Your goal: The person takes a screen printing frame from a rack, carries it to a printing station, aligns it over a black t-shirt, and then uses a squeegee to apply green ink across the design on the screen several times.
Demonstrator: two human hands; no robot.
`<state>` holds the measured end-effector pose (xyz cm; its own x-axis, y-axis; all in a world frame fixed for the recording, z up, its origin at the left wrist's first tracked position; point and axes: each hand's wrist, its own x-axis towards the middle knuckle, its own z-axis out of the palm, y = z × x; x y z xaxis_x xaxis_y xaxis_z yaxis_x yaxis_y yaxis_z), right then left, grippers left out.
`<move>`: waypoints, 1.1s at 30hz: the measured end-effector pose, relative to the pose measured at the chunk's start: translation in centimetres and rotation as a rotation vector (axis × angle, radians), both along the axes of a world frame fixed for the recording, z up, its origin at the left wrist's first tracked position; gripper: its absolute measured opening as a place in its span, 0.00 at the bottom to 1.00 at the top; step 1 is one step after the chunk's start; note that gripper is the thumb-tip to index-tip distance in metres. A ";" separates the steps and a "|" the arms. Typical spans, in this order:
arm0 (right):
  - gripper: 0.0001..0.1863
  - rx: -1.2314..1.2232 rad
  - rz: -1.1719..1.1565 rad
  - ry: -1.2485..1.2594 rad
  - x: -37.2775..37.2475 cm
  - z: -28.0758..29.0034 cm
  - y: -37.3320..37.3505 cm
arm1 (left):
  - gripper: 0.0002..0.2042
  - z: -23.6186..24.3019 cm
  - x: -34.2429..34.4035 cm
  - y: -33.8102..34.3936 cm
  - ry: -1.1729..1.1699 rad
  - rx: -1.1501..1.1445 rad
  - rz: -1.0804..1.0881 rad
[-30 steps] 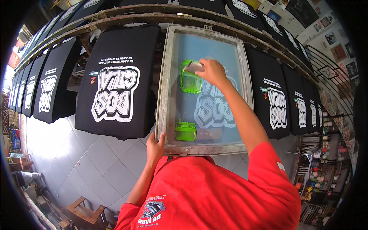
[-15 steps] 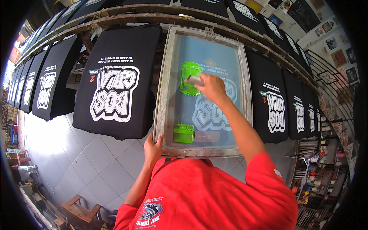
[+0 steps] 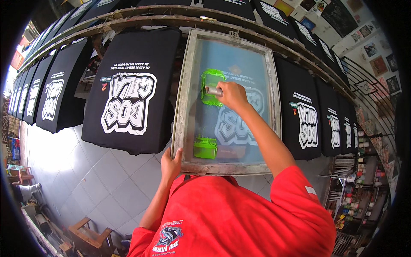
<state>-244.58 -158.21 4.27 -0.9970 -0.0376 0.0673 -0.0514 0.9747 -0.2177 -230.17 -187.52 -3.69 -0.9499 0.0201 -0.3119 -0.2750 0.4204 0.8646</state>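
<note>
A screen-printing frame [image 3: 182, 103] with worn rails and a translucent bluish mesh lies over a black shirt, whose white print shows through dimly. My right hand [image 3: 233, 95] is closed around a small greyish squeegee [image 3: 212, 90], held on the mesh over the upper smear of green ink [image 3: 212, 74]. A thicker patch of green ink [image 3: 205, 149] sits near the lower left corner of the mesh. At that same corner, my left hand [image 3: 171, 162] grips the frame's outer edge, its thumb resting along the rail. The squeegee's blade edge is hard to make out.
Black shirts with white lettering stand in a row, one close on the left [image 3: 132, 90] and one close on the right [image 3: 300, 115]. A long rail [image 3: 141, 20] runs behind them. Below right is a shelf [image 3: 342, 188]; a wooden stool [image 3: 92, 235] stands lower left.
The squeegee has shifted slightly left and its tilt has changed. Green ink inside the upper smear looks thinner in the middle. My left hand keeps its hold on the frame.
</note>
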 end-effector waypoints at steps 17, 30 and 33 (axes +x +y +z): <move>0.18 -1.920 -0.808 0.165 16.1 -1.7 9.1 | 0.18 0.0 0.1 0.3 0.036 0.094 -0.021; 0.18 -1.697 -0.757 0.299 28.1 -5.6 17.9 | 0.21 3.3 -1.2 0.9 -0.335 0.042 -0.081; 0.18 -1.814 -0.721 0.248 28.4 -4.4 18.6 | 0.21 2.1 -0.8 0.5 -0.089 0.113 -0.090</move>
<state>-216.17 -139.62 -0.11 -0.7566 0.5644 -0.3300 0.0041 -0.5006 -0.8657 -230.94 -186.99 -1.64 -0.9115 0.1437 -0.3854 -0.3180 0.3483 0.8818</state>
